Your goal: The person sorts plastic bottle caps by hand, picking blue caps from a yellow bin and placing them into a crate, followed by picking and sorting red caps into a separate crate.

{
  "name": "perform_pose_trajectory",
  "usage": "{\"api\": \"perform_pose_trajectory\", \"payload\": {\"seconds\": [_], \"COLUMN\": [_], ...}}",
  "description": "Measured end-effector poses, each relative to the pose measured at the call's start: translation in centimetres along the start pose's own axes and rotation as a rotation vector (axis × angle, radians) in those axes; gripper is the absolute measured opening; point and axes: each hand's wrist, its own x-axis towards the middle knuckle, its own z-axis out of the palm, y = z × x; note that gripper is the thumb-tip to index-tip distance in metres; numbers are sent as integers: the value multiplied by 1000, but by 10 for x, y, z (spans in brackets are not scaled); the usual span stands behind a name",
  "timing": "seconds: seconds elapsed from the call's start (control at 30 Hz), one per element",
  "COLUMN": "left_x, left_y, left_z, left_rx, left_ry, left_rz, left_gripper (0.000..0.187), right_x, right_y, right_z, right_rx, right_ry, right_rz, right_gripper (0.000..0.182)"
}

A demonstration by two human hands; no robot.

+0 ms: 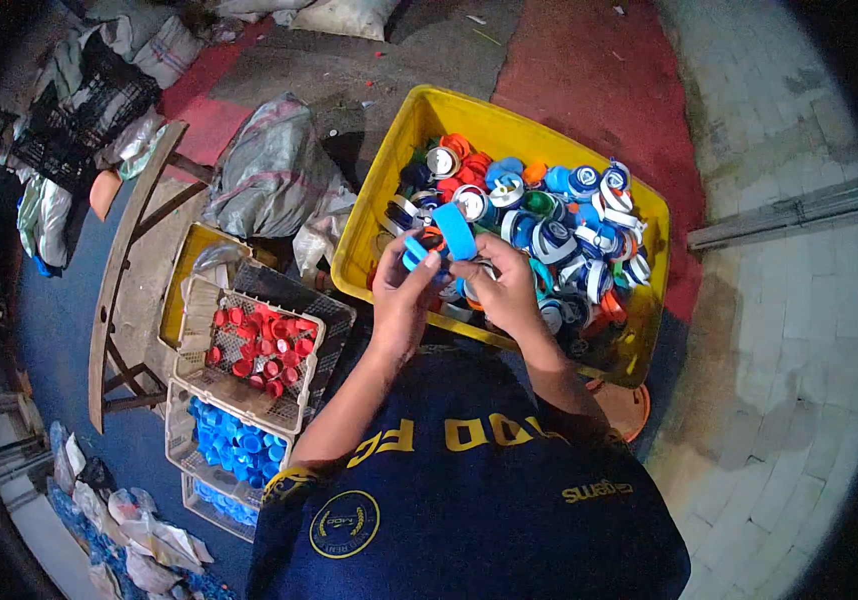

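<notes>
Both my hands are over the near left part of a yellow tub point(379, 180) full of mixed plastic caps and rings point(554, 240). My left hand point(404, 285) is closed round a small blue cap point(415, 254), with something orange showing beside it. My right hand point(501, 285) pinches the lower end of a light blue band point(455, 232), which stands up between the two hands. Whether the band and the blue cap are joined, I cannot tell.
Left of the tub, a crate point(314, 370) holds red caps, above crates of blue caps point(234, 440). A grey sack point(274, 175), a wooden bench point(114, 290) and a black crate point(79, 110) stand beyond. An orange-rimmed basin point(621, 405) lies at right.
</notes>
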Motion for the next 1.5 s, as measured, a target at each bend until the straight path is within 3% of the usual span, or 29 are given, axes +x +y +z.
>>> {"api": "perform_pose_trajectory", "payload": {"seconds": [0.13,0.27,0.3,0.5,0.6,0.67,0.83,0.93,1.0,1.03,1.13,1.2,1.27,1.33,1.4,1.5], "left_x": [-1,1,4,9,5,9,11,4,3,1,-3,-7,-8,-6,-6,-8], "left_y": [1,2,-4,1,21,17,14,7,2,3,5,11,8,3,1,6], "left_z": [3,-8,-12,-21,-12,-24,-31,-27,-27,-33,-31,-27,-33,-39,-39,-35], "left_rx": [-156,-48,23,13,-230,-241,-219,-196,-260,-314,-348,-380,-264,-291,-349,-329], "left_ry": [-27,52,49,109,215,230,242,234,197,128,243,200,99,126,154,213], "left_rz": [52,-56,-22,-5,-7,73,108,44,-59,-95,-48,-26,-38,-67,-100,-54], "left_gripper": [35,29,39,45,33,36,31,27,42,43,47,57,58,54,50,52], "right_x": [-7,-15,-16,-3,-2,-3,-2,-3,-5,-6,-10,-16,-20,-21,-15,5], "right_y": [-1,4,8,0,1,4,-12,-18,-5,2,7,16,21,14,13,0], "right_z": [5,13,15,25,19,10,17,37,49,54,59,62,71,62,56,33], "right_rx": [-162,-1,-1,148,132,186,747,697,667,592,456,371,368,35,-75,-52], "right_ry": [44,36,55,253,227,170,110,128,59,44,3,-9,19,-44,-88,-104], "right_rz": [-169,-20,-16,-10,11,17,272,494,451,333,274,250,139,169,73,29], "right_gripper": [13,10,11,20,17,17,23,24,26,27,27,31,22,30,33,31]}}
